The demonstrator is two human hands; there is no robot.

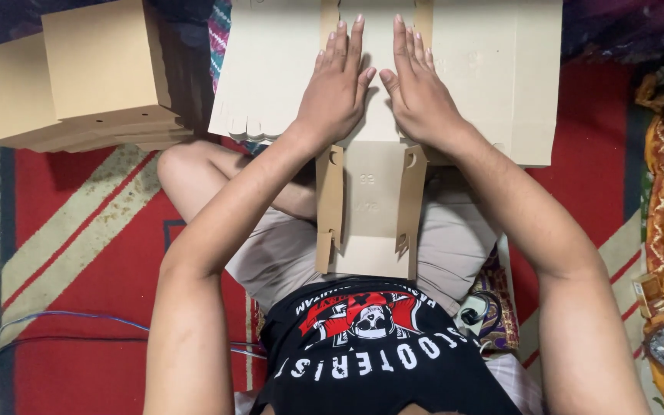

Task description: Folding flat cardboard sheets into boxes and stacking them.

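Both my hands are flat and open on this die-cut cardboard box blank (pixel 370 192), left hand (pixel 336 88) and right hand (pixel 418 92) side by side with fingers pointing to 12 o'clock, palms pressing, nothing gripped. The blank runs from my lap up toward 12 o'clock over a stack of flat sheets (pixel 486 69). Feels like light stuff to me, thin tan board, stiff along the panels but floppy at the scored folds, matte and a bit grippy, so not slippery. The narrow side flaps (pixel 330 204) with the little notches look easy to crease or tear, so I'd hold it by the long edges. More finished cardboard pieces (pixel 78 77) sit at 10 o'clock on the red patterned rug (pixel 78 230).
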